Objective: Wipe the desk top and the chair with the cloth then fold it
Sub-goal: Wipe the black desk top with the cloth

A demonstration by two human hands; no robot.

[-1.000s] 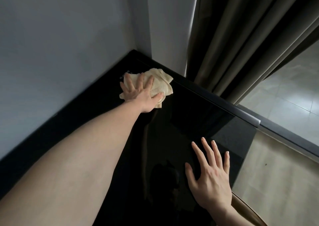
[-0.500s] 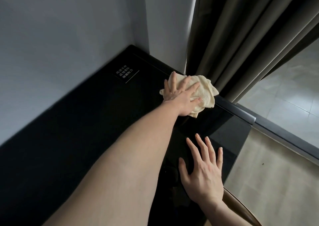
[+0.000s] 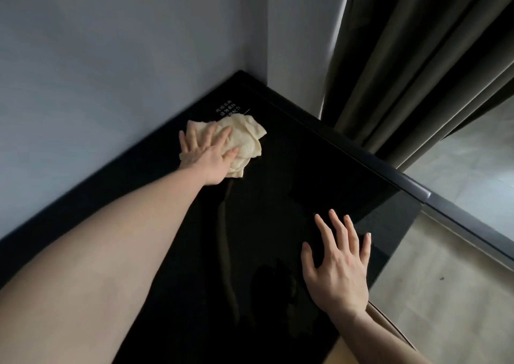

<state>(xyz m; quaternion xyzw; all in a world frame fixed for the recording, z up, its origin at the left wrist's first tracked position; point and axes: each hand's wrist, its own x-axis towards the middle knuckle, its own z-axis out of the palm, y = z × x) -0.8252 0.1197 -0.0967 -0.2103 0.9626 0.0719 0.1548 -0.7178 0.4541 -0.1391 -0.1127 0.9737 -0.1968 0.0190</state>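
The left hand (image 3: 207,155) lies flat on the cloth (image 3: 244,141), fingers spread apart and straight, pressing it down on the desk (image 3: 278,210). It does not pinch the cloth; it just pushes on it. The cloth is a soft, pale, bunched-up lump at about 11 o'clock on the desk, close to the wall (image 3: 111,72) and just below the small white writing (image 3: 228,106) in the far corner.

The right hand (image 3: 338,263) rests flat on the desk at about 4 o'clock, near the edge, fingers apart and holding nothing. It looks like it props the person up while they reach.

I think the desk wipe is in the middle, with the chair and the fold not yet done.

What could go wrong? The cloth is bunched, so only part of it touches the top and it may miss spots or leave streaks on the shiny black glass. The flat hand could slip off the lump and smear the glass with skin. The right hand may leave prints too. The curtain (image 3: 403,72) hangs at 1 o'clock, and a wide swipe could snag it.
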